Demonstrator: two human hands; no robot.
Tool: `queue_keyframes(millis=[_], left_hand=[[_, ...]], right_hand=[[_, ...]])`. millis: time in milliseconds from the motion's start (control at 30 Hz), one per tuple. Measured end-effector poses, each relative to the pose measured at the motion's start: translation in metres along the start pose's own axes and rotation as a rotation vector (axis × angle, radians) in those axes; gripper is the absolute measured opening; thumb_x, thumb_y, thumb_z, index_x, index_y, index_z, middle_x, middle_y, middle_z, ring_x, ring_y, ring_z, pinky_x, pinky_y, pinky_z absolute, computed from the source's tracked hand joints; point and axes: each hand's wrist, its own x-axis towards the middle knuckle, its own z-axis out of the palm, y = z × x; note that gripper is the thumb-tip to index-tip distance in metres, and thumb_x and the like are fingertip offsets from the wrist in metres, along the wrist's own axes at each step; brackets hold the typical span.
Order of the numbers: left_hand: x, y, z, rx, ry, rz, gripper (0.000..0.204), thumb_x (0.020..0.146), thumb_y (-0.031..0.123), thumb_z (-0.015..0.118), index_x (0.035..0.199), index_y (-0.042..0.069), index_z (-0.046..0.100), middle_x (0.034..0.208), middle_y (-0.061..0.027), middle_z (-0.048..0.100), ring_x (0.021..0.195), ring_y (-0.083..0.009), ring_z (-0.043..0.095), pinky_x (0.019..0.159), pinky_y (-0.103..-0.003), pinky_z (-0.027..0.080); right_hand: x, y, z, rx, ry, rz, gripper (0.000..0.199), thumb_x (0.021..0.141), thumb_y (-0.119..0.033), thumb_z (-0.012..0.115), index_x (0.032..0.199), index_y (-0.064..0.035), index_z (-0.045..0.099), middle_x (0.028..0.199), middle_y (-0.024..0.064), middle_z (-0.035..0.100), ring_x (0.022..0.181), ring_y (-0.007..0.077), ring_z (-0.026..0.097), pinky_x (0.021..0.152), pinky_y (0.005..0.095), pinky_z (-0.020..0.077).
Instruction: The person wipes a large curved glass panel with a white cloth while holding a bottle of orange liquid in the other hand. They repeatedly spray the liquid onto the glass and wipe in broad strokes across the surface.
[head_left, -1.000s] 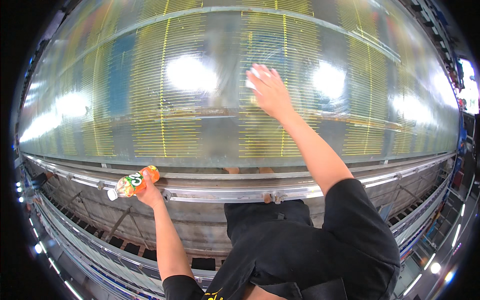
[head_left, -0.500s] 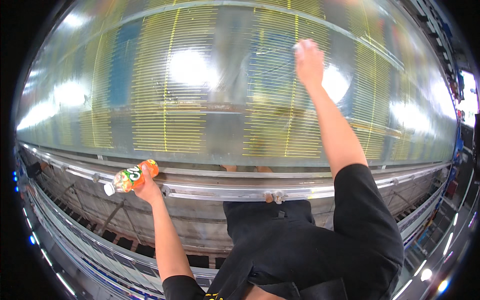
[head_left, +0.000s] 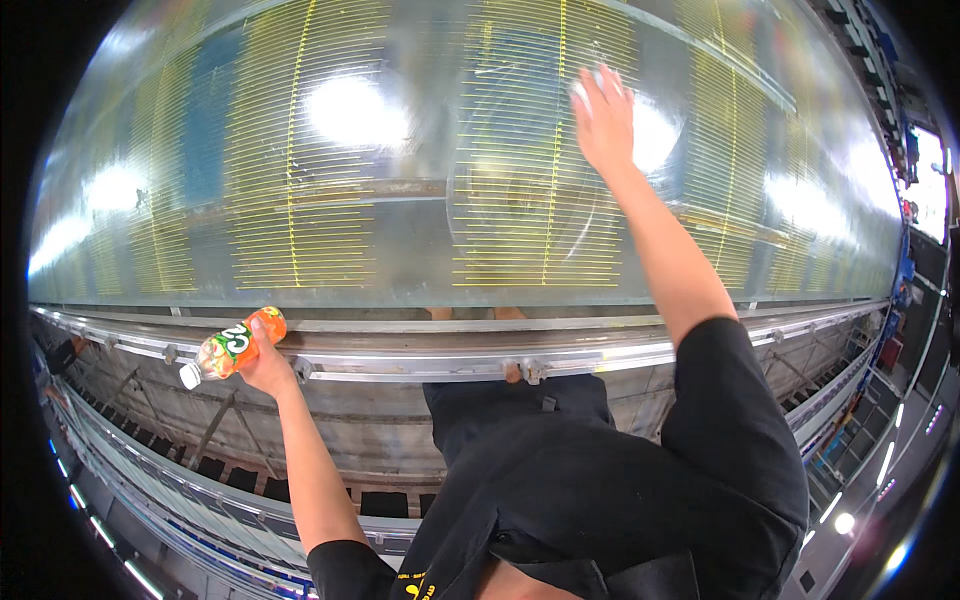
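Note:
My left hand point(head_left: 268, 368) is wrapped round a plastic bottle point(head_left: 213, 356) with an orange and green label. It lies tilted over the metal rails, its white cap pointing left and toward me. Farther out, my right hand point(head_left: 606, 128) reaches over a broad, shiny, translucent sheet point(head_left: 415, 240), palm down. Its fingers are stretched out and somewhat apart, with white coverings on some fingertips. Whether it presses on the sheet I cannot tell. Rows of yellow lines point(head_left: 300, 220) run across the sheet, and faint curved streaks show near my right hand.
Metal rails point(head_left: 440, 368) with small clamps run along the sheet's near edge, in front of my body. Below them is a grey framework with struts point(head_left: 215, 425). Bright lamp reflections shine on the sheet. Shelving and light strips stand at the far right.
The view has shifted, so the sheet and bottle appear farther left and higher. Against the yellow lines, my right hand has moved right and nearer, its fingers more spread. My left hand still holds the bottle.

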Motion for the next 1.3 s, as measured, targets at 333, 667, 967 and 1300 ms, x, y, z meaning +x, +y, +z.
queue_keyframes(millis=[333,667,967,1300], left_hand=[[-0.005,-0.002,-0.013,0.048,0.055,-0.039,0.060,0.094,0.040,0.088,0.126,-0.008,0.071,0.128,-0.0149,0.077,0.112,-0.0230,0.074,0.098,-0.038,0.059],[-0.004,-0.006,-0.014,0.071,0.067,-0.026,0.060,0.093,0.041,0.088,0.125,-0.007,0.072,0.125,-0.0140,0.078,0.111,-0.0238,0.075,0.099,-0.039,0.059],[-0.002,0.003,-0.006,0.029,0.029,-0.016,0.067,0.091,0.046,0.089,0.127,-0.007,0.071,0.128,-0.0152,0.077,0.114,-0.0246,0.074,0.101,-0.040,0.058],[-0.002,0.008,-0.003,0.088,0.048,-0.018,0.067,0.092,0.047,0.088,0.129,-0.005,0.070,0.129,-0.0143,0.076,0.116,-0.0247,0.073,0.103,-0.039,0.056]], right_hand=[[-0.076,-0.059,-0.061,-0.036,-0.562,-0.438,0.053,0.101,-0.016,0.061,0.154,-0.0154,0.056,0.160,0.0221,0.050,0.147,0.0433,0.051,0.122,0.0596,0.0396],[-0.107,-0.123,-0.049,0.024,-0.503,-0.483,0.052,0.104,-0.018,0.057,0.155,-0.0084,0.053,0.160,0.0212,0.052,0.150,0.0391,0.048,0.121,0.0584,0.0420],[-0.060,-0.085,-0.011,-0.181,-0.313,-0.243,0.059,0.098,-0.018,0.064,0.156,-0.0073,0.053,0.163,0.0211,0.049,0.149,0.0423,0.049,0.122,0.0621,0.0398],[-0.063,-0.049,-0.030,0.197,-0.123,-0.072,0.052,0.087,-0.010,0.078,0.137,-0.0158,0.067,0.145,0.0164,0.060,0.127,0.0383,0.061,0.103,0.0556,0.0477]])
